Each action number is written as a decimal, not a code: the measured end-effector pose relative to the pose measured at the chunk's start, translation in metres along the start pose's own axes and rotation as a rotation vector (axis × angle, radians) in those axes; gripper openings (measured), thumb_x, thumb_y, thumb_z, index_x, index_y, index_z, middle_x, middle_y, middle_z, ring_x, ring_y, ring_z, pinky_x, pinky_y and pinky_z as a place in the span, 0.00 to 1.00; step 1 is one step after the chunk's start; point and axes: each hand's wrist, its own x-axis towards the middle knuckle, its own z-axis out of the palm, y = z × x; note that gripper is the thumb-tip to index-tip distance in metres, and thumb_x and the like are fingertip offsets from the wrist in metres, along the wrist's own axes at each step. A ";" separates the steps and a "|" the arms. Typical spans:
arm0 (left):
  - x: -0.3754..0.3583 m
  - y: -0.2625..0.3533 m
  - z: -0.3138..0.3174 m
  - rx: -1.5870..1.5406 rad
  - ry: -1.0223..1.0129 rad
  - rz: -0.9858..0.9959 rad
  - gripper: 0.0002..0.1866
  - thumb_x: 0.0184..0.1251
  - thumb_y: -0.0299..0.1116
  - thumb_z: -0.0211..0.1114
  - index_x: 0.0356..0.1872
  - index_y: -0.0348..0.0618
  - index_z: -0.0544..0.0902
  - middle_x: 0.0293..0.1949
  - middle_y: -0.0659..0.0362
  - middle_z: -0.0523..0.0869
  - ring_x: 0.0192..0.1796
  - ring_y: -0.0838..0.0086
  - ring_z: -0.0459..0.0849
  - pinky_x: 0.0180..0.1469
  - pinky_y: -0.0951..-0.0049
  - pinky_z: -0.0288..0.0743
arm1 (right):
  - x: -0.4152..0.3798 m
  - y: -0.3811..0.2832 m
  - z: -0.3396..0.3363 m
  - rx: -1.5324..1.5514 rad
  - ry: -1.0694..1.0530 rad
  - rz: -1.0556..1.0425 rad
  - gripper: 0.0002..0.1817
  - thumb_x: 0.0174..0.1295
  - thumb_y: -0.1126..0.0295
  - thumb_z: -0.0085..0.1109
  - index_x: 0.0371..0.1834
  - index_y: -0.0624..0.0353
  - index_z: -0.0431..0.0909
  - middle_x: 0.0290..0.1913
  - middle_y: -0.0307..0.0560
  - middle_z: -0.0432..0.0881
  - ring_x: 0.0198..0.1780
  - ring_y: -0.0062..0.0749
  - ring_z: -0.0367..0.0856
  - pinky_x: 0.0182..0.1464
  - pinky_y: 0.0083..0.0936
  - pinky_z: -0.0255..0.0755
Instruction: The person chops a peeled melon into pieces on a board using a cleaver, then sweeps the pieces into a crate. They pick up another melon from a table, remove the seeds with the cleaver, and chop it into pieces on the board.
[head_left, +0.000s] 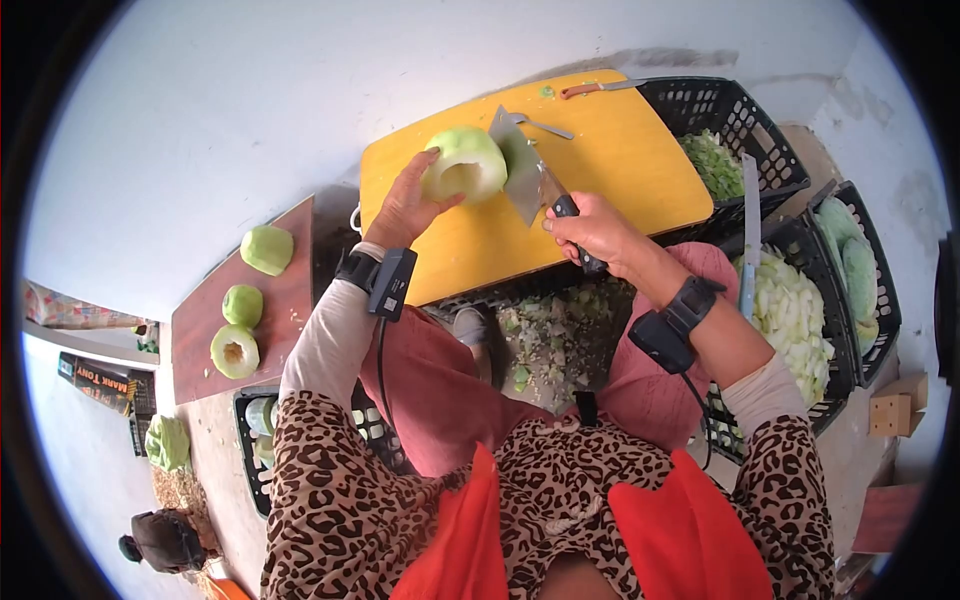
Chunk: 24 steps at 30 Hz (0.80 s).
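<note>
On the yellow board (600, 180) rests a peeled pale green melon (467, 165), its hollow cut end facing me. My left hand (408, 205) grips its left side, thumb near the opening. My right hand (592, 232) is closed round the black handle of a broad cleaver (520, 165). The blade stands close to the melon's right side; whether it touches is unclear. Beyond the blade lies a spoon-like metal tool (545, 127), and a knife with a brown handle (590, 89) lies at the board's far edge.
Peeled melon pieces (267, 250) sit on a brown board (200, 310) at left. At right, black crates hold peelings (712, 165), cut pale pieces (790, 310) with a long knife (750, 220), and whole green melons (857, 270). Scraps (555, 340) lie below the yellow board.
</note>
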 end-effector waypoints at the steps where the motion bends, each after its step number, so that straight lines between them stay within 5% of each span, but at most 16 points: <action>1: 0.002 -0.001 0.002 0.000 -0.039 0.042 0.28 0.63 0.36 0.66 0.62 0.44 0.66 0.58 0.55 0.70 0.60 0.62 0.71 0.60 0.54 0.72 | 0.000 -0.002 -0.001 -0.005 0.013 -0.008 0.09 0.60 0.73 0.59 0.37 0.61 0.68 0.23 0.37 0.71 0.18 0.18 0.69 0.19 0.17 0.64; 7: 0.011 -0.011 0.008 0.470 -0.051 0.241 0.30 0.61 0.32 0.67 0.61 0.42 0.61 0.54 0.53 0.71 0.59 0.66 0.72 0.63 0.62 0.70 | -0.006 0.000 -0.003 -0.123 0.055 -0.026 0.08 0.58 0.75 0.58 0.31 0.62 0.67 0.21 0.40 0.72 0.18 0.21 0.70 0.20 0.22 0.64; 13: -0.013 -0.005 -0.001 0.650 -0.069 0.122 0.45 0.52 0.29 0.71 0.70 0.40 0.55 0.60 0.52 0.70 0.62 0.64 0.71 0.65 0.65 0.67 | -0.018 -0.001 -0.006 -0.334 0.060 -0.062 0.10 0.59 0.74 0.58 0.40 0.63 0.68 0.21 0.37 0.70 0.18 0.19 0.69 0.20 0.20 0.63; 16: -0.024 -0.004 -0.013 0.921 -0.235 0.132 0.50 0.47 0.31 0.73 0.72 0.39 0.54 0.61 0.50 0.72 0.64 0.62 0.70 0.66 0.65 0.65 | -0.022 0.002 -0.004 -0.502 0.060 -0.094 0.10 0.57 0.73 0.59 0.36 0.67 0.69 0.20 0.45 0.73 0.17 0.27 0.73 0.21 0.27 0.67; 19: -0.033 -0.012 -0.020 1.218 -0.211 0.101 0.47 0.47 0.31 0.74 0.70 0.41 0.59 0.61 0.52 0.73 0.65 0.64 0.70 0.66 0.65 0.67 | -0.019 0.004 -0.003 -0.642 0.013 -0.107 0.11 0.56 0.71 0.60 0.34 0.68 0.70 0.22 0.51 0.76 0.19 0.33 0.76 0.24 0.32 0.70; 24: -0.033 -0.012 -0.013 1.302 -0.137 0.172 0.50 0.43 0.42 0.80 0.66 0.31 0.63 0.57 0.46 0.77 0.61 0.60 0.75 0.64 0.66 0.69 | -0.018 0.001 0.006 -0.756 0.115 -0.114 0.15 0.56 0.68 0.64 0.34 0.70 0.70 0.25 0.60 0.78 0.28 0.47 0.81 0.33 0.39 0.72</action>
